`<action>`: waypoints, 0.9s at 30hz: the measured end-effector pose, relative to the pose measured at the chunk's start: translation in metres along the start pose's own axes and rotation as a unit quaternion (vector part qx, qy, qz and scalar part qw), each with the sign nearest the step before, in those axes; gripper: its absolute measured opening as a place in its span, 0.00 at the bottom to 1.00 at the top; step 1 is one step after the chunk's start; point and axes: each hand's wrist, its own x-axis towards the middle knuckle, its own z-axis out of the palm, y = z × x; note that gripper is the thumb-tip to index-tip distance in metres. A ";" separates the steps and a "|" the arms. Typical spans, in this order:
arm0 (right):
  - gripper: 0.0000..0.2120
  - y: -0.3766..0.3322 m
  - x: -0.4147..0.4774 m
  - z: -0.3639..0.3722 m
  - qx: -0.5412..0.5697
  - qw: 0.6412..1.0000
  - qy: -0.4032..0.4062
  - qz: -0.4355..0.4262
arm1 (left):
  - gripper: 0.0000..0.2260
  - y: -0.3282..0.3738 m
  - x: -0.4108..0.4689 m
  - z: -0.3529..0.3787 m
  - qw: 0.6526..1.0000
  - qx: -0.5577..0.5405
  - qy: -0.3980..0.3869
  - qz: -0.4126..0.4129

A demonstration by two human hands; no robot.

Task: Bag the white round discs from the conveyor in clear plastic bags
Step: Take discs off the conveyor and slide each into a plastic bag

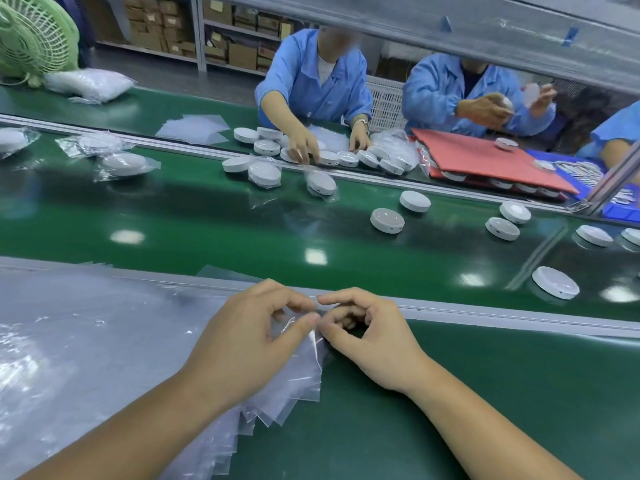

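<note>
Currently: my left hand point(249, 344) and right hand point(374, 344) pinch the top clear bag point(301, 374), probably limp, slippery film; best held at its mouth edge. Nearest white disc point(555, 282): conveyor point(207, 220), two o'clock.

The conveyor belt point(207, 216) is dark green, the discs point(387, 220) white, the plastic bags point(104, 341) clear, the far workers' coats point(304, 84) light blue, the sheet point(485, 161) red, the fan point(34, 36) pale green.
</note>
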 end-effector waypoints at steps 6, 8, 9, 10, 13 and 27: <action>0.14 0.003 0.002 -0.002 -0.002 0.999 0.031 0.014 | 0.14 -0.001 -0.002 -0.003 0.988 0.116 -0.067 0.082; 0.14 0.003 0.002 -0.002 -0.009 0.999 0.027 0.017 | 0.16 -0.002 -0.003 -0.001 0.974 0.173 -0.109 0.096; 0.14 0.003 0.002 -0.002 -0.013 0.999 0.025 0.017 | 0.16 -0.002 -0.003 0.000 0.970 0.189 -0.122 0.096; 0.14 0.003 0.002 -0.001 -0.017 0.999 0.023 0.018 | 0.15 -0.002 -0.003 0.001 0.968 0.195 -0.126 0.096; 0.13 0.002 0.002 -0.002 -0.032 0.999 0.021 0.017 | 0.10 -0.001 -0.003 0.000 0.967 0.205 -0.116 0.099; 0.14 -0.002 0.002 -0.003 -0.033 0.998 0.042 0.031 | 0.05 0.012 -0.003 -0.006 0.998 0.025 0.035 0.051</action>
